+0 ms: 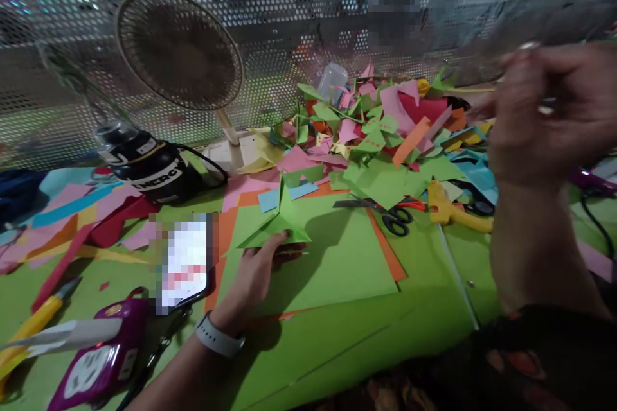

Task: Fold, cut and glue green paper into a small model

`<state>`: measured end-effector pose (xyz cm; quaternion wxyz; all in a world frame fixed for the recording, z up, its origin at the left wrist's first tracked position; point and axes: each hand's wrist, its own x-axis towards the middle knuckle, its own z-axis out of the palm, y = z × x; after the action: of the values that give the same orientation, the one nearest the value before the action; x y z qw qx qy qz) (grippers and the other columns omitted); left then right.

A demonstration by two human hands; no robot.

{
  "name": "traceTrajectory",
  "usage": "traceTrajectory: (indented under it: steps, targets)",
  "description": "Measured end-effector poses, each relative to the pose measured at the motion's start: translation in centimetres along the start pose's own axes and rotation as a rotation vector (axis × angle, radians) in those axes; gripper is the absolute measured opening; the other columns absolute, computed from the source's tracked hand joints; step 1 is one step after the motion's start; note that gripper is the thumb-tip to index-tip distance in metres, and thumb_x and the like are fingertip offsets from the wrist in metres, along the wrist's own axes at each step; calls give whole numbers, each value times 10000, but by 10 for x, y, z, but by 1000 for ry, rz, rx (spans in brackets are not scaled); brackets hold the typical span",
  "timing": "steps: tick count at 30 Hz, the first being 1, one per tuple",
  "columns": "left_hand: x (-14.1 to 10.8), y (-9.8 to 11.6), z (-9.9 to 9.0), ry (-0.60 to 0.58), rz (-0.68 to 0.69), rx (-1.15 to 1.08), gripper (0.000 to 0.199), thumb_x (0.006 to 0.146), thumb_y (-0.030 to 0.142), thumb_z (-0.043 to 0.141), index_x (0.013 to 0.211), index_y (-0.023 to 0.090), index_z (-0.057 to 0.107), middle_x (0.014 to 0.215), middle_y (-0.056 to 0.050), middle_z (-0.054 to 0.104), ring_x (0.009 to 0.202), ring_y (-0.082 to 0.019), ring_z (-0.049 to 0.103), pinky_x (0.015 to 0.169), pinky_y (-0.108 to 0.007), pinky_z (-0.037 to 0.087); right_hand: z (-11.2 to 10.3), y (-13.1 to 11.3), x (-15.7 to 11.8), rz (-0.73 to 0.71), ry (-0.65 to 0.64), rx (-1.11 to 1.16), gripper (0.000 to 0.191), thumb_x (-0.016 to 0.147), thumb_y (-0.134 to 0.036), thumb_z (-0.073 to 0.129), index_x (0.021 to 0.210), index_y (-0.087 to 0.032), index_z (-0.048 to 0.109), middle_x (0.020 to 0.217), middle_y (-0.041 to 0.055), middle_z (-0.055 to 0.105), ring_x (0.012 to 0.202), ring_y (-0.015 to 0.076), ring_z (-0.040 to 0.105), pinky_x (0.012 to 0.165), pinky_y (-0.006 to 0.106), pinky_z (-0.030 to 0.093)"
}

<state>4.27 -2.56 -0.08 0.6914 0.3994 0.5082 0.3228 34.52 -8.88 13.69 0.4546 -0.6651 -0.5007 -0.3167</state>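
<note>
One folded green paper left of the black scissors, my left grip pinching it; right grip raised farther off, hold I can't tell.

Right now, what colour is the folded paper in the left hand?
The folded paper is light green, best seen in the head view.

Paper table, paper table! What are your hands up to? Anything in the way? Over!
Left hand holding folded green paper. Right hand raised, blurred; grip unclear. Possibly in the way: black-handled scissors overlapping the flat green sheet.
</note>
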Motion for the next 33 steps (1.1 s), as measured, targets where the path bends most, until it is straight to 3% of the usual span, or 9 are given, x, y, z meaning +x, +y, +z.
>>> traceTrajectory:
  steps: [1,3,5,9,11,16,25,28,33]
  targets:
    - [-1,1,1,9,8,-8,263,614,382,747,707,154,654,689,-113,761,710,-283,738,727,-382,561,-5,6,4,-5,160,-34,477,972,-516,421,876,-154,717,791,118,687,713,227,660,712,392,497]
    - [-3,2,3,20,29,-7,239,623,362,741,702,157,649,677,-102,758,706,-287,739,725,-392,566,-10,12,2,-24,219,-12,431,958,-452,485,835,-118,729,734,104,678,664,191,643,676,342,475]
    - [-4,3,4,32,42,-13,209,643,347,732,702,164,651,677,-85,759,705,-285,740,714,-385,570,-11,14,-9,-36,-133,19,313,925,-362,545,812,-131,724,712,75,683,620,156,619,619,295,444]
    - [-3,1,1,36,30,-15,165,665,332,722,710,184,662,689,-54,767,700,-270,743,679,-347,574,-4,18,-56,-25,-1107,-145,168,845,-317,608,802,-200,720,750,28,721,633,172,630,567,279,388]
    - [-1,-1,0,34,18,1,158,665,328,723,710,189,662,688,-53,767,694,-266,744,663,-335,575,-1,19,-80,-71,-1280,-250,187,858,-327,577,865,-200,715,865,57,725,761,218,659,581,285,374]
    - [0,-1,1,65,31,-9,168,643,334,725,708,188,676,676,-55,764,696,-266,747,696,-348,586,6,21,-109,-55,-1287,-318,270,871,-347,540,1026,-169,672,1058,119,666,850,268,655,603,306,371]
    - [-2,-2,0,49,25,-7,226,622,349,749,749,175,683,698,-68,763,721,-272,746,705,-364,580,9,13,-101,32,-1295,-206,129,724,-232,622,840,-179,643,935,108,677,805,265,646,635,321,409]
    - [-3,0,0,48,75,-28,201,629,336,755,743,185,685,725,-53,758,725,-272,738,683,-358,582,7,9,-99,199,-1302,-2,146,704,-267,645,829,-194,627,882,87,696,776,245,657,632,323,463]
    - [-8,6,0,88,155,-28,36,699,242,713,682,221,689,685,-34,711,749,-261,714,664,-339,575,18,-12,-105,724,-1579,717,324,704,-419,724,872,-188,572,782,38,711,585,136,646,560,277,543]
